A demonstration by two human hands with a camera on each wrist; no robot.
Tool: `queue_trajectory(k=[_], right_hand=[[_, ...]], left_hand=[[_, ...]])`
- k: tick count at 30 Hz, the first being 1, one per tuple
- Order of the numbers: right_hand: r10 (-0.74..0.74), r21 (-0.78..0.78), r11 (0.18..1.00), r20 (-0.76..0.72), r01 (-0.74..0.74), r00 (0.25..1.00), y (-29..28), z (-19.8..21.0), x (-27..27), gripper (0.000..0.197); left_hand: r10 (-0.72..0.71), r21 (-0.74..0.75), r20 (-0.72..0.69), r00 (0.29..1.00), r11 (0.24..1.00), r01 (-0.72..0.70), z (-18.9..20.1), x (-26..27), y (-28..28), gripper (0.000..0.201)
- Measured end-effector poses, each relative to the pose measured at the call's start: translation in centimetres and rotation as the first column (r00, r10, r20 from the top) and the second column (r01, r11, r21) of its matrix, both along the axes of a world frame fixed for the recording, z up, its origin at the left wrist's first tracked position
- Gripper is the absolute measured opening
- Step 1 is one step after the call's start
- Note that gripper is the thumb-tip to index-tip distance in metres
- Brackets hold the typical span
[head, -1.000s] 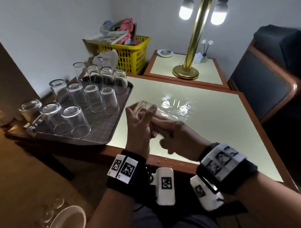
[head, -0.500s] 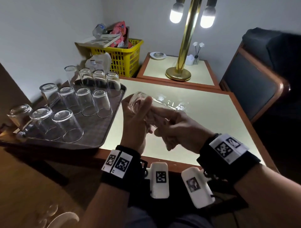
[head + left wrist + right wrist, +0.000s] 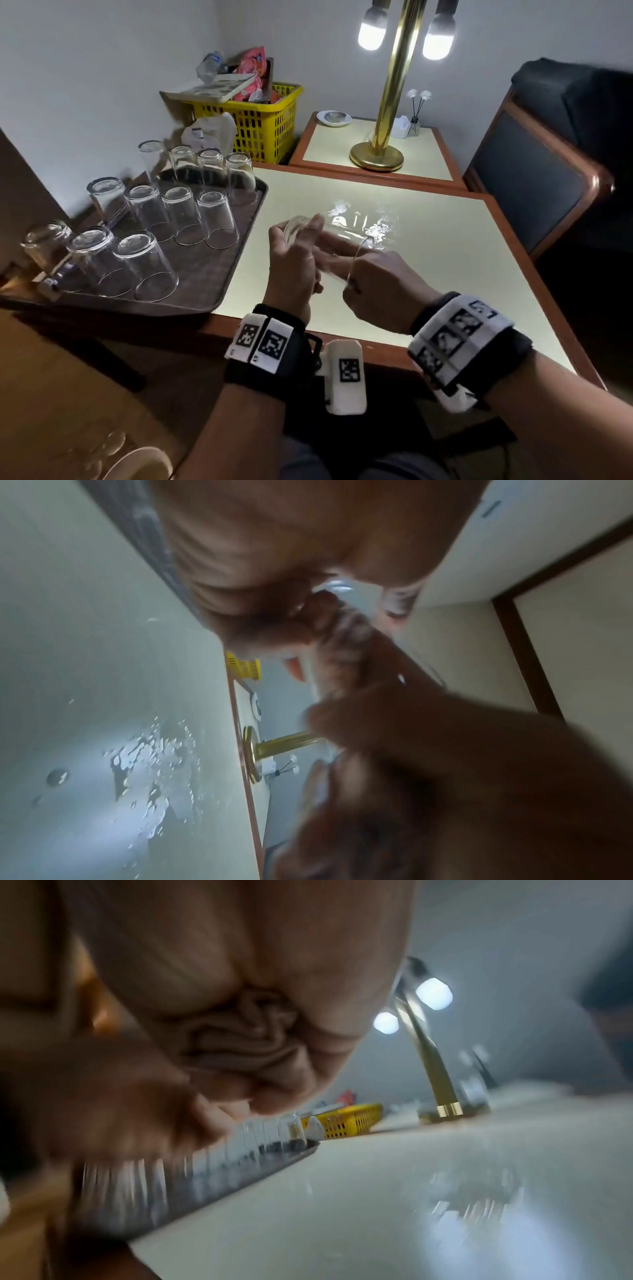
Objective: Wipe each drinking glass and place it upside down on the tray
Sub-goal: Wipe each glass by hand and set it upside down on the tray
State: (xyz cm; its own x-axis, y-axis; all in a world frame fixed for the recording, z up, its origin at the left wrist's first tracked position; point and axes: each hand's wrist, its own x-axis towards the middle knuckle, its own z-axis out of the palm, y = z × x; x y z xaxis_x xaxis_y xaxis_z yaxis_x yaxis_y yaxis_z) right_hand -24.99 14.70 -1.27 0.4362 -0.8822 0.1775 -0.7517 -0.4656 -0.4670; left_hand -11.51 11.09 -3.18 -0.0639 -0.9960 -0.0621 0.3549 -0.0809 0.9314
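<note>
Item 1, drinking glass (image 3: pixel 329 240): clear, held on its side in the air above the near half of the table (image 3: pixel 445 240), to the right of the tray (image 3: pixel 212 267). Its base points toward the tray, its mouth toward my right hand.

Item 2, left hand (image 3: pixel 291 263): fingers and thumb curled round the base end of the glass, gripping it.

Item 3, right hand (image 3: pixel 380 287): at the mouth of the glass, its fingers (image 3: pixel 337 241) reaching inside. The right wrist view shows a bunched tan cloth (image 3: pixel 246 1042) clutched in the palm. I read this hand as closed on the cloth.

Item 4, tray: dark, rectangular, on the left part of the table, its near left corner overhanging the table edge. I count about ten upturned glasses (image 3: pixel 219 219) on it in rows, one or two more at its left rim; the far ones are hard to separate.

Item 5, table: pale top with wood border, bright wet-looking patches (image 3: pixel 370 222) right of the tray, just beyond the held glass.

Item 6, lamp (image 3: pixel 380 154): brass, two lit bulbs, standing on a smaller table beyond the tray's far right corner.

Item 7, yellow basket (image 3: pixel 260 126): behind the tray, filled with papers and packets.

Item 8, chair (image 3: pixel 548 171): dark upholstery, wood frame, far right of the tray.
</note>
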Motion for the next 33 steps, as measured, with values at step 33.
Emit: queue_trajectory(k=[33], right_hand=[[-0.017,0.053,0.998,-0.099,0.022,0.995,0.5,-1.5,0.1,0.085]], left_hand=[[-0.089,0.147,0.025,0.996,0.986,0.084,-3.3,0.9,-0.7,0.075]])
